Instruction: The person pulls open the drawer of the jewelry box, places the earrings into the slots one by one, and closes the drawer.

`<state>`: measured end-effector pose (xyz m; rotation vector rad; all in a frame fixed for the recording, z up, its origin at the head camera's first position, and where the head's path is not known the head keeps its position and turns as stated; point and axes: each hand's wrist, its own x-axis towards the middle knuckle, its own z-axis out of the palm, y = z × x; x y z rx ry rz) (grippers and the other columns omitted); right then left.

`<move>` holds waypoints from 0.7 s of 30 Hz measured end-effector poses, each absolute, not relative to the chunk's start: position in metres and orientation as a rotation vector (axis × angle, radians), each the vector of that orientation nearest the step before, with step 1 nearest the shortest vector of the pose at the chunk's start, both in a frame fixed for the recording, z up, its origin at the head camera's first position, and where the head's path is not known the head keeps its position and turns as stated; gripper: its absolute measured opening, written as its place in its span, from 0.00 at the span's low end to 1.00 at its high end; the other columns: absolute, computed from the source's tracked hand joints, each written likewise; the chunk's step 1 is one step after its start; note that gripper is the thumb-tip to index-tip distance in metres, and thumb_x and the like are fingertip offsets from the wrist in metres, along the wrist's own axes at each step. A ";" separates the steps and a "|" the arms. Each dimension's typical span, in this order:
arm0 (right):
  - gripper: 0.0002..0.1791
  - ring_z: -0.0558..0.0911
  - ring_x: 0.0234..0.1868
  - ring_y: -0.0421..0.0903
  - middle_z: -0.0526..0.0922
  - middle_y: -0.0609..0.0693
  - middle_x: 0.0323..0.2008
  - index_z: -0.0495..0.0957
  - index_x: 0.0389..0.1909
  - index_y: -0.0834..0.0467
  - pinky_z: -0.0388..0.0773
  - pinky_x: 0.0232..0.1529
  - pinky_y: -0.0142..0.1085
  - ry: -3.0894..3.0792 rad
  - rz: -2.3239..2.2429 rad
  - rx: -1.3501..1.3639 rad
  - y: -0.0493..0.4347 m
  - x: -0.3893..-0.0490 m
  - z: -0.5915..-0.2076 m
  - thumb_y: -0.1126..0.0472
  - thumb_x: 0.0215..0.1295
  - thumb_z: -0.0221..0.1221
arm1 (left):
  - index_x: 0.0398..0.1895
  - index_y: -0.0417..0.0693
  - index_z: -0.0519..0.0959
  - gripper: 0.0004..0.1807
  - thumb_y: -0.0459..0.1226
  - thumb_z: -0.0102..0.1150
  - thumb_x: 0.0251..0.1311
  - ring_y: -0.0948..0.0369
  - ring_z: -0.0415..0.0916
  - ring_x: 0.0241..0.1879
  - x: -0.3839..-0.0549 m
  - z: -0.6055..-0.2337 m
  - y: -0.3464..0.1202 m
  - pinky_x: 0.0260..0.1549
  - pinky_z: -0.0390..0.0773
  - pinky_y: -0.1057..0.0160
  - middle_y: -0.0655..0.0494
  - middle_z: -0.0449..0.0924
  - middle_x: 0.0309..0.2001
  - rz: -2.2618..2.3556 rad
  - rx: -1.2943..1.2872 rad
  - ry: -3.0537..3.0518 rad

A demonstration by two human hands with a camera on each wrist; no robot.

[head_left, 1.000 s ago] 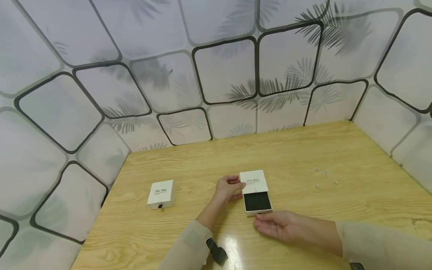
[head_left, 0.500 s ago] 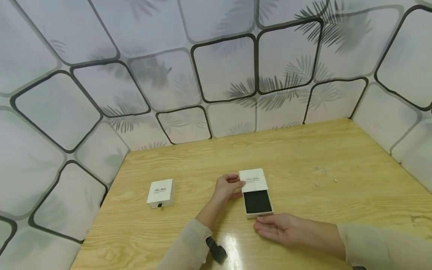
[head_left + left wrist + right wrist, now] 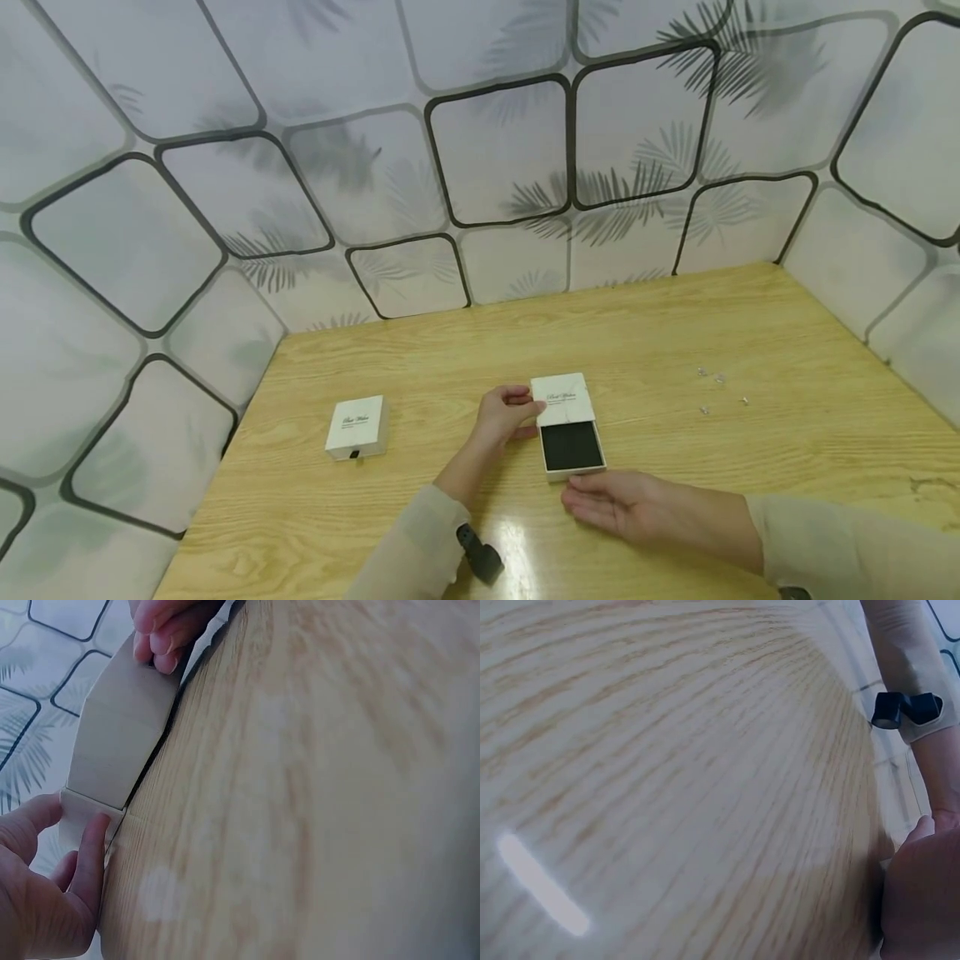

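Note:
A small white drawer box with "Best Wishes" lettering lies on the table, its drawer pulled partly out toward me. Black padding shows inside the drawer. My left hand grips the outer sleeve from the left, thumb over the top edge and fingers at the side. At the drawer's front, my right hand pinches a small dark pull tab between thumb and fingers, as the left wrist view shows. The right wrist view has mostly tabletop, with part of the right hand at its edge.
A second white box, closed, with a black tab, stands to the left. Several tiny shiny pieces lie scattered on the wooden table at the right. Patterned cloth walls surround the table's back and sides.
The drawer stands slightly further out of its sleeve than a second ago. Both hands keep nearly the same places, and the closed box has not moved.

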<state>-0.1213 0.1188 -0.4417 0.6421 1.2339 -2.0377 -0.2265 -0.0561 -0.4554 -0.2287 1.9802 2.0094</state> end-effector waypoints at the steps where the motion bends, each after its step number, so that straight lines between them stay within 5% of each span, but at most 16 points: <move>1: 0.05 0.85 0.36 0.48 0.85 0.58 0.30 0.76 0.38 0.68 0.80 0.52 0.40 1.232 -2.039 0.642 0.119 -0.122 -0.442 0.70 0.63 0.58 | 0.54 0.33 0.71 0.25 0.28 0.67 0.52 0.57 0.75 0.39 -0.227 -0.455 -0.056 0.36 0.85 0.55 0.44 0.73 0.46 2.007 -0.229 1.980; 21: 0.12 0.84 0.35 0.49 0.84 0.60 0.31 0.72 0.45 0.74 0.81 0.51 0.43 1.359 -1.916 0.606 0.130 -0.125 -0.432 0.76 0.60 0.57 | 0.52 0.33 0.72 0.23 0.28 0.66 0.53 0.56 0.76 0.39 -0.224 -0.454 -0.057 0.34 0.86 0.56 0.45 0.73 0.44 2.007 -0.213 2.002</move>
